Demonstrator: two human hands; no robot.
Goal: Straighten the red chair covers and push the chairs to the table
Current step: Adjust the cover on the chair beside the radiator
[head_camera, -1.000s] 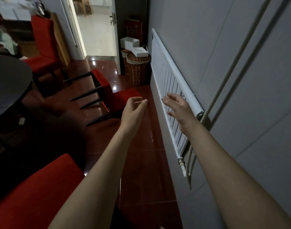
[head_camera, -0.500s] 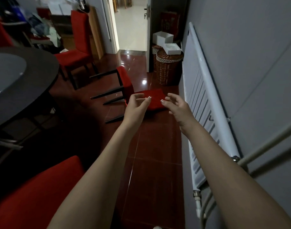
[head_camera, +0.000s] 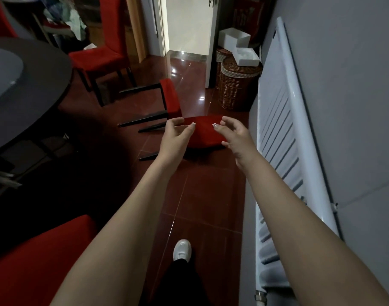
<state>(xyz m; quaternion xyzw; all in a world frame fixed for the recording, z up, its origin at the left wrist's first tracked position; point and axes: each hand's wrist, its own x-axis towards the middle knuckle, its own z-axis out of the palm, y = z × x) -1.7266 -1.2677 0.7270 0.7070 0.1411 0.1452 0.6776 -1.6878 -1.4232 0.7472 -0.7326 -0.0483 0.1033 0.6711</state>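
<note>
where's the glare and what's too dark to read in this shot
Head view: the doorway is blown out white and throws glare spots on the glossy floor; the space under the table is near black; the wide lens bows the radiator; the left hand and right hand look sharp.

The chair [head_camera: 205, 134] was red with black legs [head_camera: 140, 88]; the floor [head_camera: 211, 191] was dark red tile, the radiator [head_camera: 275, 120] white, the basket [head_camera: 237, 91] brown wicker, my shoe [head_camera: 182, 249] white.
</note>
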